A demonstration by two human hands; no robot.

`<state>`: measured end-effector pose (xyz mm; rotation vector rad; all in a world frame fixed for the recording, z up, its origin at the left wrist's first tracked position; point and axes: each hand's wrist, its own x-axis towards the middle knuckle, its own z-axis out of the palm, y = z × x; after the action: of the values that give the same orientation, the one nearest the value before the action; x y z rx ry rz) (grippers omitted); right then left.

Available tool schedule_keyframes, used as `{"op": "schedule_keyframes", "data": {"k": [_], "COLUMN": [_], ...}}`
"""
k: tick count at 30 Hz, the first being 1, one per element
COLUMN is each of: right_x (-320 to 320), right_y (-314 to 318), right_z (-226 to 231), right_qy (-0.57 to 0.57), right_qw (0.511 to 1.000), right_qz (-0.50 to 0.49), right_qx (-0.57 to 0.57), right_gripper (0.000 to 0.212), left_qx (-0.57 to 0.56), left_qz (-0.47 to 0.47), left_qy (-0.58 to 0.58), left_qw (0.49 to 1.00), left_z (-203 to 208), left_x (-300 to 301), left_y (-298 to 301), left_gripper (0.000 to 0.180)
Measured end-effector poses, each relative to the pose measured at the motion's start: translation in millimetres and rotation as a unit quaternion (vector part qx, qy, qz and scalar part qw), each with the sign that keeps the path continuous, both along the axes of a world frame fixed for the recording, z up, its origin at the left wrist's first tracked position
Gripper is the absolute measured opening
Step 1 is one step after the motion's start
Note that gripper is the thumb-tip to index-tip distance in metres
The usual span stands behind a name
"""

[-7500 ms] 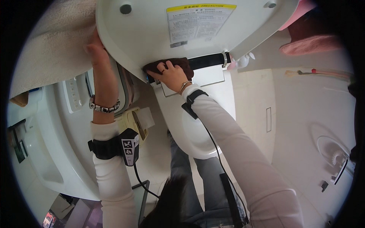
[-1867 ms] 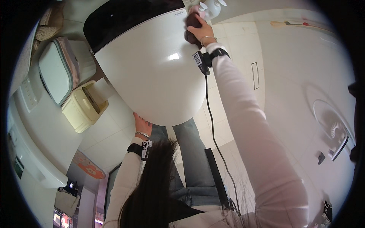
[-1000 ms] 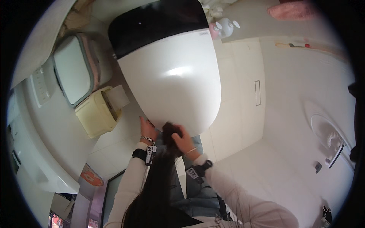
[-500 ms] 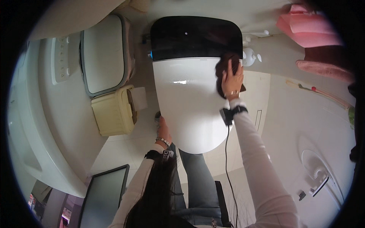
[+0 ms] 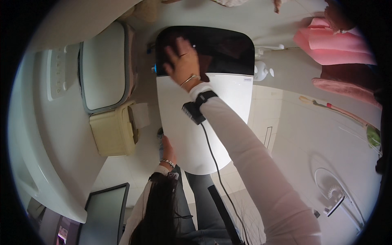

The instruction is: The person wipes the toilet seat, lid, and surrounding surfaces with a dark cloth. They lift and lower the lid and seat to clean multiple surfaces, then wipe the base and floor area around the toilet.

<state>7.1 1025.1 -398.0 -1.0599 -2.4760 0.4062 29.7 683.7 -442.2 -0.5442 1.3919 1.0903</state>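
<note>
Below me is a toilet with a closed glossy white lid and a black rear panel. My right hand lies on the left part of the black panel, its fingers spread and slightly blurred. Under its palm is a dark brown cloth, mostly hidden by the hand and hard to tell from the panel. My left hand is at the lid's left edge, low down near the front; most of its fingers are hidden.
On the left stand a cream bin and a grey-rimmed basin. A white bottle is right of the toilet. Pink towels and a long-handled brush hang at right. A cable trails from my right wrist.
My right hand has swept left with the cloth, from the right edge of the lid onto the black panel's left part. My left hand stays by the lid's left edge. The view has shifted slightly.
</note>
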Motion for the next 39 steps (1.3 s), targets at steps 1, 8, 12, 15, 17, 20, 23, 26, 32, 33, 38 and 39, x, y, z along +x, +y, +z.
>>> {"op": "schedule_keyframes", "data": {"k": [1, 8, 12, 15, 17, 20, 23, 26, 32, 33, 38, 39], "right_x": [0, 109, 191, 186, 160, 103, 38, -21, -70, -67, -1, 14], "right_y": [-3, 63, 100, 120, 134, 126, 105, 86, 42, 33, -28, -38], "right_z": [4, 4, -2, -10, -8, -5, 0, 8, 17, 18, 23, 24], "right_qy": [-0.033, -0.075, -0.115, -0.208, -0.210, -0.209, -0.180, -0.167, -0.220, -0.214, -0.152, -0.164], "right_qw": [0.996, 0.989, 0.981, 0.883, 0.848, 0.889, 0.939, 0.968, 0.975, 0.975, 0.975, 0.970], "right_qz": [0.071, 0.131, -0.148, -0.399, -0.457, -0.396, -0.291, -0.182, 0.038, 0.064, 0.165, 0.179], "right_qx": [-0.031, 0.006, 0.039, -0.133, -0.166, -0.098, -0.040, -0.037, -0.021, -0.016, -0.001, -0.001], "right_gripper": [0.054, 0.056, 0.058, 0.052, 0.051, 0.043, 0.042, 0.041, 0.032, 0.032, 0.038, 0.047], "left_qx": [0.002, 0.004, 0.014, 0.032, 0.035, 0.041, 0.053, -0.015, 0.024, 0.002, 0.009, 0.025], "left_qz": [-0.002, -0.035, -0.029, -0.127, -0.132, -0.106, -0.154, -0.023, -0.049, -0.052, -0.020, -0.012], "left_qy": [-0.016, -0.018, -0.037, 0.049, 0.065, 0.087, 0.153, 0.037, 0.034, 0.050, 0.036, 0.023], "left_qw": [1.000, 0.999, 0.999, 0.990, 0.989, 0.990, 0.975, 0.999, 0.998, 0.997, 0.999, 0.999], "left_z": [2, 6, 3, -15, -28, -38, -34, -21, -14, -16, -25, -25], "left_x": [-1, -8, -7, -5, -3, 3, 5, 5, -1, 1, 5, 4], "left_y": [0, 2, -6, -14, -23, -31, -27, -19, -15, -15, -16, -16], "left_gripper": [0.070, 0.079, 0.081, 0.078, 0.077, 0.074, 0.070, 0.070, 0.070, 0.070, 0.071, 0.071]}}
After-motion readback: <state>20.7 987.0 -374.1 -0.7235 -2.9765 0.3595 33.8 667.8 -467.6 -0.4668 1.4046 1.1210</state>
